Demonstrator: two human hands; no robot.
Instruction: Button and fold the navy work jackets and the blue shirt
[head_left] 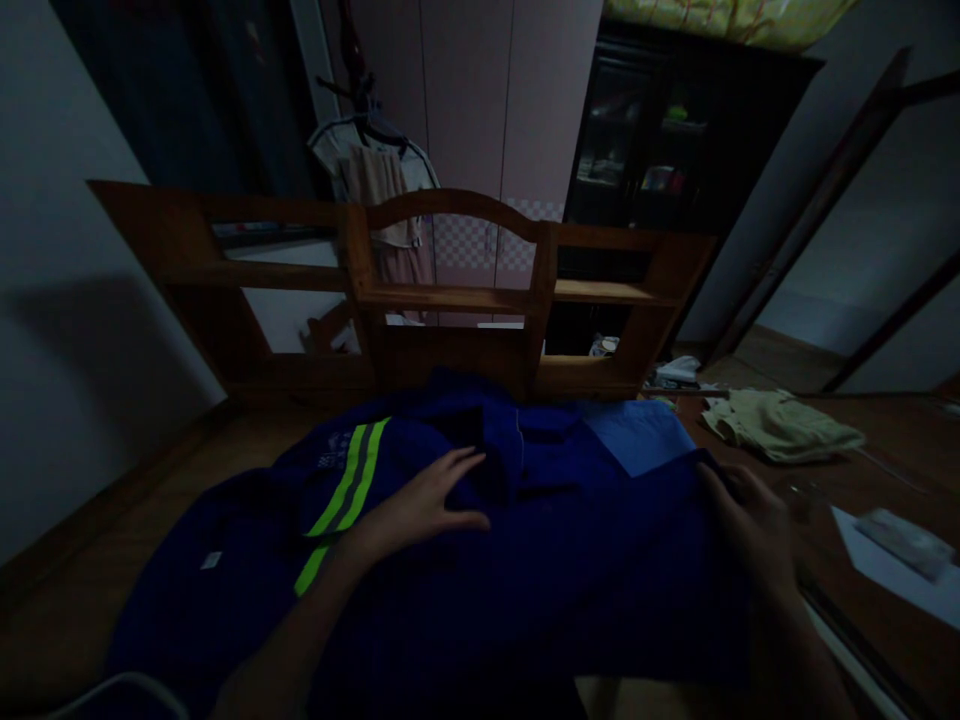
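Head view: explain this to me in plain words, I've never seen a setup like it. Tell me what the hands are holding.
There is no machine here. A camera worn on a person's head looks forward and down at their bare left hand and right hand. This one dim picture is the only view. A dark blue garment with yellow-green stripes lies spread on a wooden surface, before a wooden shelf unit. The right hand grips the garment's edge. The left is open over the cloth; whether it touches is hard to tell. Farther right lies a pale green cloth.
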